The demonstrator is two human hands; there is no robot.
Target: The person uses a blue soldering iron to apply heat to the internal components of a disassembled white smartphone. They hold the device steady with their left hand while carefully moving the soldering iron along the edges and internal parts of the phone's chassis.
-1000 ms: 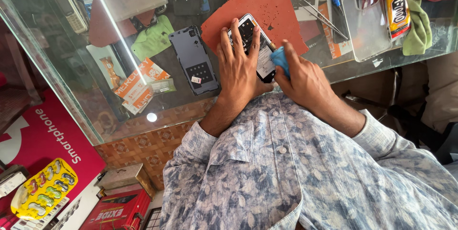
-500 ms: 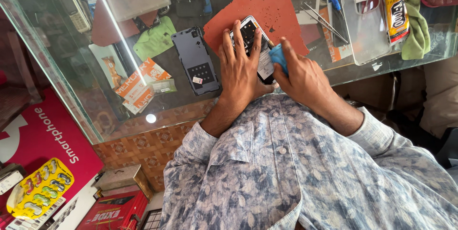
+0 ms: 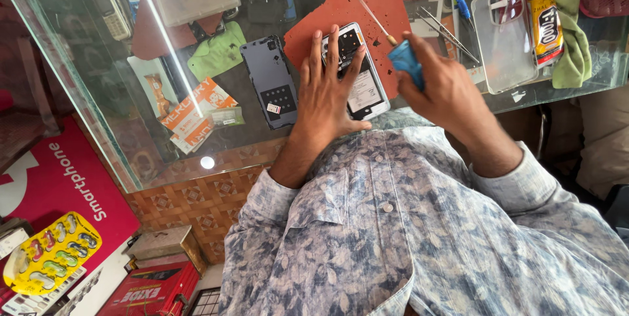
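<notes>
Phone (image 3: 362, 83) lies under spread left fingers (image 3: 333, 47) — right fingers (image 3: 426, 67) clench screwdriver (image 3: 404, 60).

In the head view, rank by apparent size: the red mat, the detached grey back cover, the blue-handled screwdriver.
1. red mat, partly covered
2. grey back cover
3. blue-handled screwdriver, mostly hidden in the right hand, so only its visible part is ranked
</notes>
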